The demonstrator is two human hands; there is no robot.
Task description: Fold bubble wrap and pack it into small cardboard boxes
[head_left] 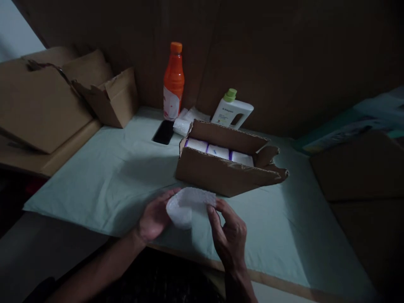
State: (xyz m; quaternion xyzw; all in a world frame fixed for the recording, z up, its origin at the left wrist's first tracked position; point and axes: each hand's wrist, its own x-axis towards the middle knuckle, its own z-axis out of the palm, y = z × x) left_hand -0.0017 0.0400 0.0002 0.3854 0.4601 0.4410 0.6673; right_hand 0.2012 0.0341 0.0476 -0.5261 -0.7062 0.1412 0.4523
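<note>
Lower centre of frame: your left hand (pixel 154 217) and right hand (pixel 229 235) pinch a bubble-wrapped bundle (pixel 188 206) at opposite ends. Likely light, soft, crushable; hold by the edges.

No legible text: faint blurred print on the white jug (pixel 231 112) and orange bottle (pixel 173 84).

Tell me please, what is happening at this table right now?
A person holds a white bubble-wrapped bundle in both hands, left hand under it, right hand pinching its edge. Just behind stands an open cardboard box with white packages inside. Farther back are an orange bottle, a white jug and a dark phone.
</note>
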